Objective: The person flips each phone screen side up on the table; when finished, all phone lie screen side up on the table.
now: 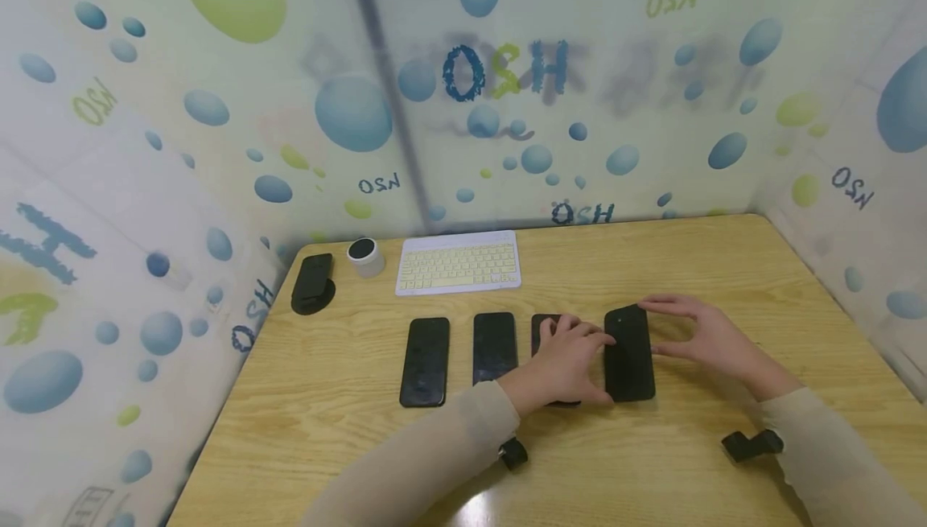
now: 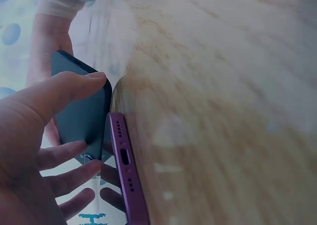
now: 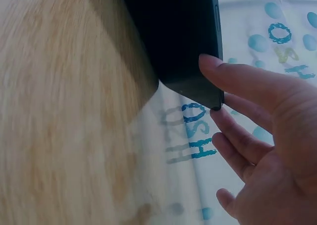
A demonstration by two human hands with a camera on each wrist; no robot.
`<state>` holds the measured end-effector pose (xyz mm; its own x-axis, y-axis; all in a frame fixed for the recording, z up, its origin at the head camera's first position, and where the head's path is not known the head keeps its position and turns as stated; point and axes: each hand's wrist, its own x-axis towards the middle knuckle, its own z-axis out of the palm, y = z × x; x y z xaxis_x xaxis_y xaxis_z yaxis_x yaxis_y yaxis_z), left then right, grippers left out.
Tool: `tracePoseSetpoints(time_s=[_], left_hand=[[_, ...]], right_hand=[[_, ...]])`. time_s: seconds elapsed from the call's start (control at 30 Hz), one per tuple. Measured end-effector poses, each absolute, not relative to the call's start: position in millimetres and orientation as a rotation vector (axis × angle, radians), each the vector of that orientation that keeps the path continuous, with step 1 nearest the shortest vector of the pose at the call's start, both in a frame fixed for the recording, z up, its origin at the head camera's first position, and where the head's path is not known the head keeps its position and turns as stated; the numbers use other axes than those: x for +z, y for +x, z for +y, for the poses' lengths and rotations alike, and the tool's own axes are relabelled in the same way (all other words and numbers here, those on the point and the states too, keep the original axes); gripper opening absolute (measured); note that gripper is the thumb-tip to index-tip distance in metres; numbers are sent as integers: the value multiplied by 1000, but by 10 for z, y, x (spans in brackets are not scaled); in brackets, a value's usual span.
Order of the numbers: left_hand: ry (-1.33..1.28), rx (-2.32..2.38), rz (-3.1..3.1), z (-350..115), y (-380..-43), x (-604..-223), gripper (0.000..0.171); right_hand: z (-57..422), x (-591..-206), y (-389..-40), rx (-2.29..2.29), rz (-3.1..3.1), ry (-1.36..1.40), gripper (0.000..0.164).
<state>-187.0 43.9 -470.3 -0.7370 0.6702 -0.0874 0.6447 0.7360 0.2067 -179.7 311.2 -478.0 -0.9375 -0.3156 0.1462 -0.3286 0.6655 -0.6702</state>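
A black smartphone [image 1: 628, 358] at the right end of the row is tilted, with its right edge raised off the table. My right hand [image 1: 713, 342] pinches that raised edge; in the right wrist view its thumb [image 3: 233, 79] lies on the phone's side. Over on the left edge, my left hand [image 1: 568, 362] reaches in with spread, loosely bent fingers; its thumb [image 2: 81, 84] overlaps the phone's end in the left wrist view. Beneath the left hand lies another phone [image 1: 543, 326], partly hidden, with a purple frame [image 2: 130, 180] and charging port.
Two more phones [image 1: 425, 362] lie flat further left, the nearer one [image 1: 495, 342] partly behind the left sleeve. Behind the row are a white keyboard [image 1: 459, 263], a small white cylinder [image 1: 366, 258] with dark top and a black stand [image 1: 313, 284]. Patterned walls border the wooden table [image 1: 326, 446].
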Motion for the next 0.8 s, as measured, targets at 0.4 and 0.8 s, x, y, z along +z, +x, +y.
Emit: tracePoseSetpoints(time_s=[0.4,0.8], left_hand=[[1088,366,2729,468,-1861,-4704,93],[1114,535,2714,428,-1861,-4607,94]], right_hand=[[3044,-4801,-1761,1101,-2802,536,71],[2926,-4733,-1722,1181,-2778,595,73]])
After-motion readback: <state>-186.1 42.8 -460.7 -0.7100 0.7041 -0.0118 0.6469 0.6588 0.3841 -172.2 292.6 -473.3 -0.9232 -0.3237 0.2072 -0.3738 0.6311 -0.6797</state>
